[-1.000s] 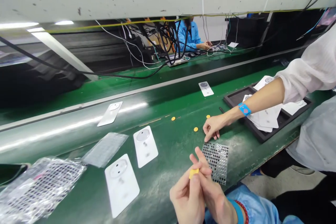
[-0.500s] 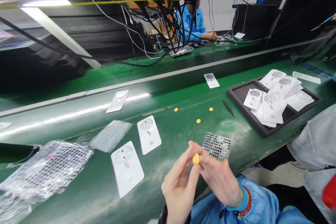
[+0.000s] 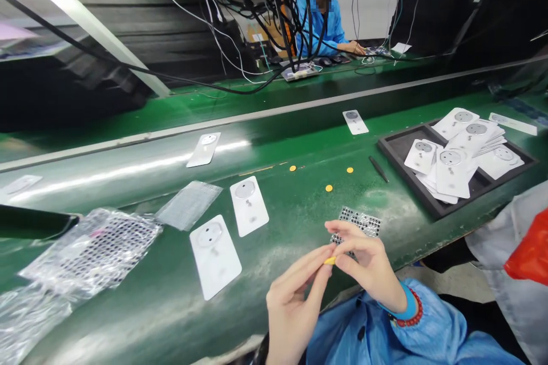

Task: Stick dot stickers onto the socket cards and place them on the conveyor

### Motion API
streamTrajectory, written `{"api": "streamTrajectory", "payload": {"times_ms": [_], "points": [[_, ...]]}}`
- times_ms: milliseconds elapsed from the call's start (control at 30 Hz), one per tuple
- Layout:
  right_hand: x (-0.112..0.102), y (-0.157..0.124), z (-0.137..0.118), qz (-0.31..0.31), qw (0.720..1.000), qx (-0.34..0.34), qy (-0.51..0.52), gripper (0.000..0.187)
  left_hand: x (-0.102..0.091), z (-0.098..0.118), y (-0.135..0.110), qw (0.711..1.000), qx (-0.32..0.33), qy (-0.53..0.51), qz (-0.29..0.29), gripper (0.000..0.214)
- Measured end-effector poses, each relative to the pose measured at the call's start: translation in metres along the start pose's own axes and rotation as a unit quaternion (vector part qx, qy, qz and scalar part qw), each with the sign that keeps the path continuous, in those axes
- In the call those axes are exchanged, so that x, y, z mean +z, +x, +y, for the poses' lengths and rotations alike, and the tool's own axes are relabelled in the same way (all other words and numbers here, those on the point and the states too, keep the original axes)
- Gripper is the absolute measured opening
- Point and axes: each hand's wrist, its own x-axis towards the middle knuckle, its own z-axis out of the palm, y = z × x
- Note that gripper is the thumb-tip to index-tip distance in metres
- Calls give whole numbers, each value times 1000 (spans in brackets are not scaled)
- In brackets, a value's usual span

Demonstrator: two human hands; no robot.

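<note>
A small yellow disc [image 3: 330, 260] is pinched at the fingertips of my left hand [image 3: 293, 299]. My right hand [image 3: 370, 267] meets it from the other side, thumb and forefinger closed on its edge, the other fingers raised. Just beyond the right fingers lies a clear sheet of small black dots [image 3: 362, 221], partly covered by that hand. Three more yellow discs lie further back on the green belt, one of them [image 3: 329, 188] nearest my hands. To the left rest two white cards printed with a round grey picture, a near one [image 3: 215, 262] and a farther one [image 3: 249, 205].
At right, a dark tray [image 3: 411, 194] holds a pile of white cards, with black tweezers [image 3: 379, 169] beside it. Plastic bags [image 3: 98, 248] and a translucent packet [image 3: 188, 205] lie left. Cables [image 3: 282, 17] hang at the back, before a co-worker [image 3: 321, 23] in blue.
My right hand has turned, bringing its thumb and forefinger onto the yellow disc. The disc now appears tilted, nearly edge-on. The whole view has shifted slightly.
</note>
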Motion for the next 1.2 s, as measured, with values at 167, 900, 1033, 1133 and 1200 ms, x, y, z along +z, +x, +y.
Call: {"api": "streamTrajectory", "payload": {"times_ms": [167, 900, 1033, 1133, 1200], "points": [[6, -14, 5, 39, 989, -89, -113, 23, 14, -3, 1, 990, -69, -83, 95, 24], [24, -27, 8, 32, 955, -223, -193, 44, 37, 0, -5, 920, -177, -342, 75, 21], [29, -31, 12, 11, 961, -206, -184, 49, 39, 2, -13, 934, -173, -306, 65, 27], [29, -30, 16, -10, 972, -163, -168, 60, 40, -2, -18, 948, -163, -269, 51, 29], [28, -28, 17, 0, 975, -162, -155, 66, 37, -4, -18, 959, -142, -242, 26, 27]]}}
